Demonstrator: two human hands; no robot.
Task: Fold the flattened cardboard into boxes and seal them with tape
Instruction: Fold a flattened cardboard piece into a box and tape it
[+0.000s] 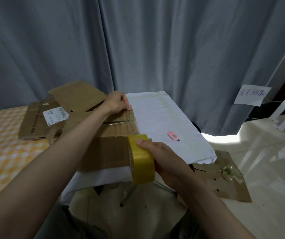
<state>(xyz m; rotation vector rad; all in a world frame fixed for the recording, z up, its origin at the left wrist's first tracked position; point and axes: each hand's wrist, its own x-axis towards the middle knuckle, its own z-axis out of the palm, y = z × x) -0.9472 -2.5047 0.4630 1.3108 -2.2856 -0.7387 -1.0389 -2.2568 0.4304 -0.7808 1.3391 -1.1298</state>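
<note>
On the white-draped surface (164,114) sits the folded box (114,133), its top seam at the left hand (117,102), which presses the far edge. Right hand (166,157) grips the yellow tape roll (142,161) at five o'clock. Taping seems underway; next, pull tape along the seam.

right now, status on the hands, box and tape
Left hand pressing far edge of box. Right hand gripping tape roll at the box's near corner. Pink cutter lies apart on the white cloth, nothing blocking.
</note>
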